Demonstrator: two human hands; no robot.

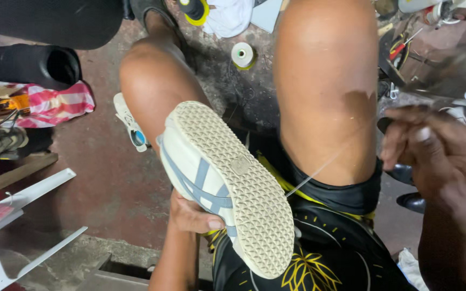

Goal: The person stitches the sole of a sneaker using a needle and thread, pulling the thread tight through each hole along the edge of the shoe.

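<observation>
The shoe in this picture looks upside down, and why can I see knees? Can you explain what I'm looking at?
The camera sits on a person's head and looks down, so you see their own bare knees and lap. The left hand holds a white sneaker with grey-blue stripes, turned so its bumpy sole faces up. The right hand is raised at the side, pinching a thin white thread that runs tight to the shoe's edge. On the reddish floor between the knees stands a spool of thread. To the left lie a pink striped cloth and a black boot; tools lie at the top right, too blurry to name.
</observation>
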